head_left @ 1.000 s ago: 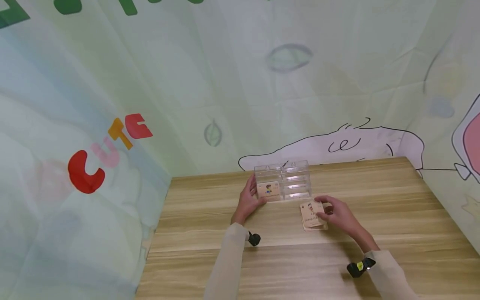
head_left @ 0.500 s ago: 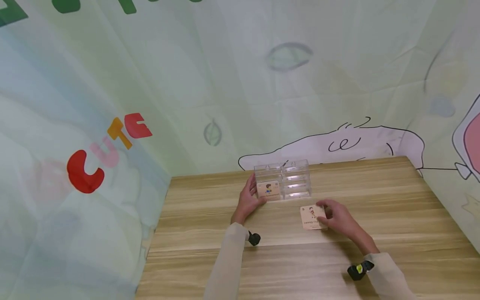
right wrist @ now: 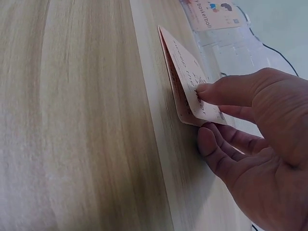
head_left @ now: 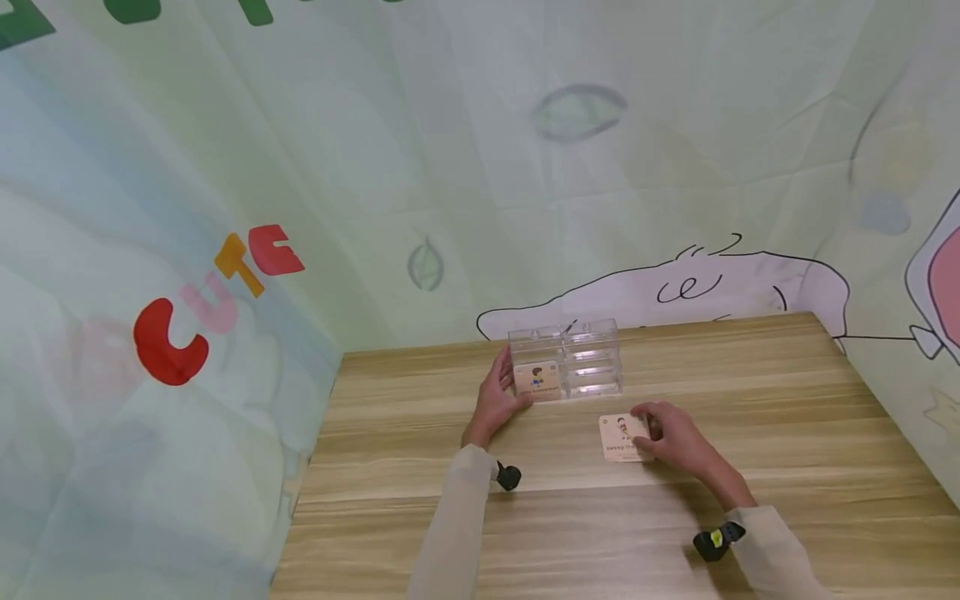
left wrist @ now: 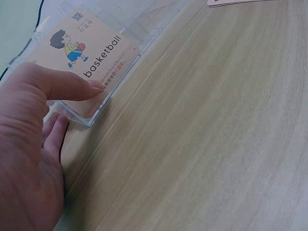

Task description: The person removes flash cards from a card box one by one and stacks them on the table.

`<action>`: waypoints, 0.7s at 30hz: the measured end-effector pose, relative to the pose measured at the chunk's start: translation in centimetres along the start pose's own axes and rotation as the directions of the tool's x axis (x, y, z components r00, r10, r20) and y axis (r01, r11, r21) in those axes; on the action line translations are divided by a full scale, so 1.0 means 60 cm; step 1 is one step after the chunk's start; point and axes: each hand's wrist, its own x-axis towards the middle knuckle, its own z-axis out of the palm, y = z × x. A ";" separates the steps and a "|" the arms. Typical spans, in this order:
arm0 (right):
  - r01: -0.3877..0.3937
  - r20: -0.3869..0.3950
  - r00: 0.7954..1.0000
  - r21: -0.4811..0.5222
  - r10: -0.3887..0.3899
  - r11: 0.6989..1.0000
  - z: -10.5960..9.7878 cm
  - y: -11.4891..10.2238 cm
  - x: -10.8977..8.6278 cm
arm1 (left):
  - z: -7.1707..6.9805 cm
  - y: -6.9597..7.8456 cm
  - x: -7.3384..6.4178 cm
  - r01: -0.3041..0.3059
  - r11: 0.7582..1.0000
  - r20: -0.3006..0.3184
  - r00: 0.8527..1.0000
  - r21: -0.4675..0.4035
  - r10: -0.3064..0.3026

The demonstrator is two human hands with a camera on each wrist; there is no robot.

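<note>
A clear plastic rack [head_left: 592,354] with two columns of slots stands near the table's back edge. In its left column sits a picture card [left wrist: 72,48] reading "basketball". My left hand [head_left: 492,407] holds the rack's left end, the thumb lying over the card's lower corner and the fingers along the side. In front of the rack's right end, my right hand [head_left: 678,437] pinches picture cards [head_left: 618,437] by their right edge. The front one reads "sweep the", the rest being covered by the thumb. At least two cards show in the right wrist view, slightly fanned apart at one end.
The wooden table [head_left: 585,533] reaches back to a printed cloth backdrop [head_left: 450,167], close behind the rack. Slots in the rack's right column [head_left: 595,375] show no cards. Black straps with small devices sit at both wrists.
The cards in my right hand were offset, the front one tilted over another; now they look lined up in the head view. My left hand and the rack stay in place.
</note>
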 end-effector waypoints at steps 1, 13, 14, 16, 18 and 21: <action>0.000 0.001 1.000 -0.003 0.000 1.000 0.000 0.000 0.000 | 0.001 -0.008 0.004 0.004 1.000 0.001 1.000 0.002 -0.004; -0.003 0.002 1.000 -0.026 0.003 1.000 0.002 -0.005 -0.003 | 0.015 -0.071 0.028 0.016 1.000 -0.051 0.999 0.008 -0.016; -0.004 0.004 1.000 -0.029 0.005 1.000 0.002 -0.005 -0.003 | 0.015 -0.070 0.027 0.019 1.000 -0.051 0.999 0.008 -0.018; -0.005 0.006 1.000 -0.035 0.005 0.999 0.002 -0.006 -0.003 | 0.014 -0.067 0.026 0.021 1.000 -0.048 0.999 0.009 -0.021; -0.018 0.012 1.000 -0.035 0.019 0.999 0.002 -0.007 -0.003 | 0.014 -0.065 0.025 0.022 1.000 -0.046 0.999 0.012 -0.021; -0.022 0.017 1.000 -0.041 0.023 0.999 0.004 -0.008 -0.002 | 0.014 -0.064 0.024 0.029 0.999 -0.043 0.999 0.013 -0.028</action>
